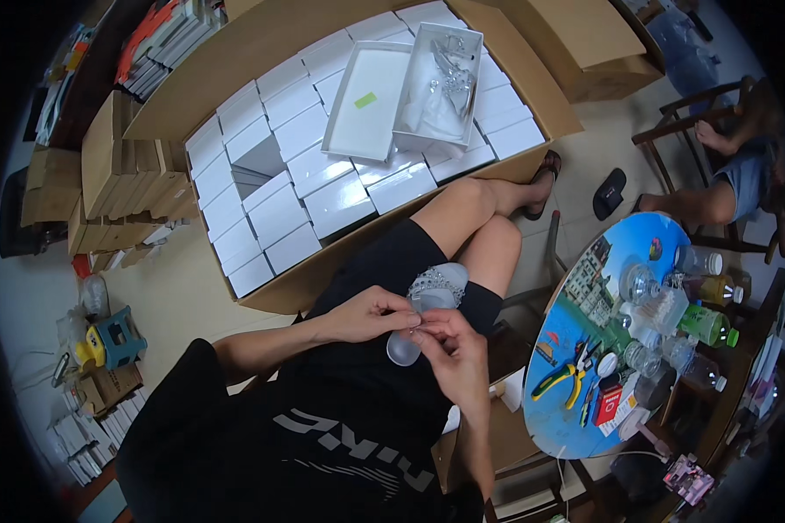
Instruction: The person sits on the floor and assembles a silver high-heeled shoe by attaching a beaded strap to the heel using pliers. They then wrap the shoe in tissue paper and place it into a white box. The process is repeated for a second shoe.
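Observation:
A pale sandal (426, 298) with a band of shiny stones lies on my lap, its toe pointing away from me. My left hand (373, 315) reaches across from the left, fingertips pinched on the sandal's thin strap. From the right, my right hand (455, 350) pinches the strap at the same spot, so the fingertips of both hands meet above the sole. The fingers hide the small part between them. Beyond my knees, an open white shoebox (410, 131) holds another stone-studded sandal (452, 77) and white wrapping. The box's lid (366, 118) lies beside it, inside facing up.
A large carton (296, 295) is packed with several white boxes (292, 179), with a gap at its left. At right stands a round table (576, 327) with pliers (567, 381) and several bottles (641, 283). Another person (728, 196) sits at far right. A blue stool (118, 336) stands left.

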The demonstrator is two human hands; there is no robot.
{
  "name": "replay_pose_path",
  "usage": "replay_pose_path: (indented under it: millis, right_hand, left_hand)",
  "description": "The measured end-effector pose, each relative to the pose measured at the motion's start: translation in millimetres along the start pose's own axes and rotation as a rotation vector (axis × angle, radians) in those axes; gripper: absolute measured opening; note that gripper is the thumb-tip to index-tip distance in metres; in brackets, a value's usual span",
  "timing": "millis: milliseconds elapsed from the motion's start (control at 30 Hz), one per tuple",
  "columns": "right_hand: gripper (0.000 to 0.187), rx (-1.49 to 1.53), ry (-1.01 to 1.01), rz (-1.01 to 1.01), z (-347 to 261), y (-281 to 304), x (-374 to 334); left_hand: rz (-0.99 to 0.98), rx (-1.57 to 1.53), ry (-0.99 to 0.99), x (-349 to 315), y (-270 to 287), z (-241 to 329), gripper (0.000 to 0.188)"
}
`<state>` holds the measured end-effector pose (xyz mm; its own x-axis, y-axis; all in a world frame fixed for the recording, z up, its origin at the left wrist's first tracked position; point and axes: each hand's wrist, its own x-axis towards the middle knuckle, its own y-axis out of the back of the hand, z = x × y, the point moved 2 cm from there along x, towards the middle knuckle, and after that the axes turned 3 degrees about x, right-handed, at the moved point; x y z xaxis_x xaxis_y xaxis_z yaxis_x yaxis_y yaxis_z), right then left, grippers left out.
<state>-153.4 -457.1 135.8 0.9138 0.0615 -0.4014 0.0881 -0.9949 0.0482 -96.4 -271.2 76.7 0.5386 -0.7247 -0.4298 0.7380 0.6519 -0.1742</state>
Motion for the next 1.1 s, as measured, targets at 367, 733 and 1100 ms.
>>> replay_pose_path:
  millis: [367,733,1100]
  right_hand:
    - [0.017,0.3,-0.202,0.081,58,57,-16]
    - [0.017,0.401,-0.287,0.337,106,73,-67]
    - [0.025,-0.35,0.145,0.446,59,26,-31]
  left_hand:
    - [0.251,-0.128,0.178,0,18,6,0.027]
    - [0.284,-0.21,0.252,6,26,-9,0.024]
    - [0.144,-0.191,0.275,20,6,-2,0.04]
